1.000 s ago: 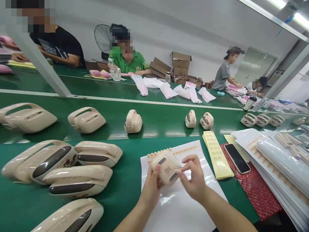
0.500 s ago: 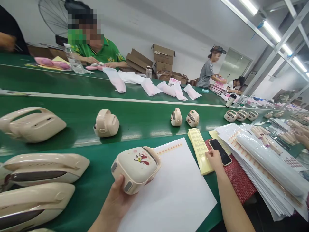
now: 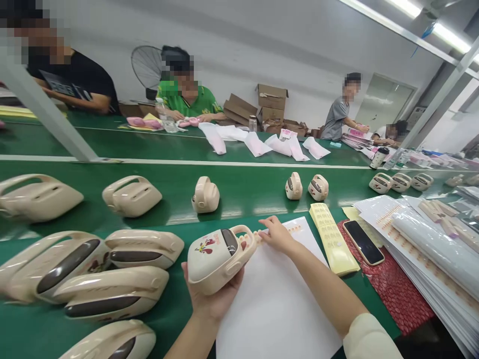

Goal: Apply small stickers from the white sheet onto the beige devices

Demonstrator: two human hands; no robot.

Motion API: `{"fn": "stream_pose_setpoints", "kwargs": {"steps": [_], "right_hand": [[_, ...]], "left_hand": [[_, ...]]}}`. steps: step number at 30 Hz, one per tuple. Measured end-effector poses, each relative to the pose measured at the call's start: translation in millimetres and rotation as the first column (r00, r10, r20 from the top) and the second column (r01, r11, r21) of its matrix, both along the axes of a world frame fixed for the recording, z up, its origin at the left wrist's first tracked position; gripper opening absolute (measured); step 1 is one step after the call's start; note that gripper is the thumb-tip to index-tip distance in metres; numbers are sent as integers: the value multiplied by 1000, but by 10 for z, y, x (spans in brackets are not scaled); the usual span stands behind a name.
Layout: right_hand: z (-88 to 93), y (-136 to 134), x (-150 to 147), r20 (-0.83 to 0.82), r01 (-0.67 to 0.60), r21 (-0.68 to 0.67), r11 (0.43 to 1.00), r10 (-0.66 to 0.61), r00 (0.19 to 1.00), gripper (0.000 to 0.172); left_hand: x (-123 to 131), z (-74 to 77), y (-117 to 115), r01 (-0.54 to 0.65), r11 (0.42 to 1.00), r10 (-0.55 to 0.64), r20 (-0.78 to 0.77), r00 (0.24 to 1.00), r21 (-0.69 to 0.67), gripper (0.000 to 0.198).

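While the left hand (image 3: 213,304) cradles a cream device (image 3: 209,262), the right hand's (image 3: 277,236) grip beside orange dots (image 3: 295,229) is unclear.

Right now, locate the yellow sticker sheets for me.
In the head view, the yellow sticker sheets lie right of centre on the green table, between the white sheet and the phone.

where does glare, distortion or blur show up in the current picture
In the head view, the ceiling light glares near-white; in the head view, pale reflections streak the green belt; in the head view, the left-hand devices look stretched, probably by a wide lens; in the head view, the held device looks fairly sharp.
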State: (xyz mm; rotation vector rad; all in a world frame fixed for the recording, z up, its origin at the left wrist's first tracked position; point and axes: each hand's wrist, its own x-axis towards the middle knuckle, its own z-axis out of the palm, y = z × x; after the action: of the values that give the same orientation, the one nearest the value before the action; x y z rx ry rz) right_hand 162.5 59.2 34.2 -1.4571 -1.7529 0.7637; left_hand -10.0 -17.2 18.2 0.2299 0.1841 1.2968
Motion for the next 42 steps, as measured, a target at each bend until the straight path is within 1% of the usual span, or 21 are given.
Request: {"fn": "stream_pose_setpoints", "kwargs": {"steps": [2, 4, 6, 7, 9, 11, 12, 13, 14, 17, 19, 22, 26, 30, 33, 36, 38, 40, 42], "right_hand": [[-31, 108, -61, -65, 38, -62, 997, -42, 997, 14], [-25, 144, -47, -102, 63, -65, 996, -69, 992, 14], [27, 102, -26, -149, 89, -58, 994, -97, 984, 11], [67, 54, -32, -187, 95, -51, 994, -103, 977, 9], [156, -84, -94, -337, 66, -37, 997, -75, 938, 12], [231, -247, -218, -514, 8, -20, 1000, -17, 858, 15], [256, -326, -293, -576, -11, -15, 1000, 0, 817, 16], [271, -396, -368, -611, -13, -15, 1000, 1, 792, 16], [276, -454, -439, -618, 1, -22, 1000, -14, 786, 15], [246, -552, -590, -625, 65, -41, 997, -76, 777, 14], [211, -568, -631, -640, 90, -32, 995, -90, 763, 14], [176, -561, -630, -641, 106, -14, 994, -90, 762, 13], [167, -550, -587, -597, 96, 11, 995, -71, 799, 12], [174, -565, -587, -552, 120, 60, 991, -67, 831, 12], [177, -592, -615, -508, 142, 114, 983, -65, 859, 13], [156, -617, -635, -439, 168, 207, 964, -62, 896, 12], [123, -625, -632, -377, 180, 320, 930, -49, 925, 8], [84, -621, -612, -297, 148, 442, 885, -11, 955, 2], [55, -603, -576, -210, 87, 509, 856, 26, 977, 10]], "left_hand": [[5, -3, 38, -46, 999, 47, 28, 998, -21, 75], [13, -15, 68, -73, 997, 74, 63, 995, -18, 76], [34, -24, 85, -79, 997, 79, 80, 994, -4, 78], [50, -25, 89, -81, 997, 81, 82, 993, 3, 79], [87, -22, 85, -91, 996, 90, 87, 992, 11, 80], [120, -16, 75, -106, 994, 104, 107, 989, 14, 75], [132, -13, 69, -112, 994, 110, 124, 986, 16, 72], [138, -10, 63, -117, 993, 113, 141, 984, 21, 67], [141, -7, 59, -121, 992, 115, 156, 981, 28, 63], [135, 4, 48, -109, 993, 100, 179, 979, 39, 46], [132, 15, 40, -98, 995, 91, 171, 981, 33, 42], [138, 30, 24, -102, 995, 100, 138, 985, 11, 47], [153, 34, 10, -103, 995, 102, 112, 988, 0, 58], [153, 18, 7, -91, 996, 88, 149, 985, 11, 54], [148, 10, 1, -83, 996, 81, 158, 984, 11, 54], [149, 19, -9, -70, 998, 70, 157, 985, -8, 56], [156, 37, -12, -55, 998, 56, 161, 985, -14, 58], [164, 65, -14, -50, 999, 51, 170, 984, -11, 57], [165, 98, -15, -61, 998, 60, 175, 983, -2, 56]]}}
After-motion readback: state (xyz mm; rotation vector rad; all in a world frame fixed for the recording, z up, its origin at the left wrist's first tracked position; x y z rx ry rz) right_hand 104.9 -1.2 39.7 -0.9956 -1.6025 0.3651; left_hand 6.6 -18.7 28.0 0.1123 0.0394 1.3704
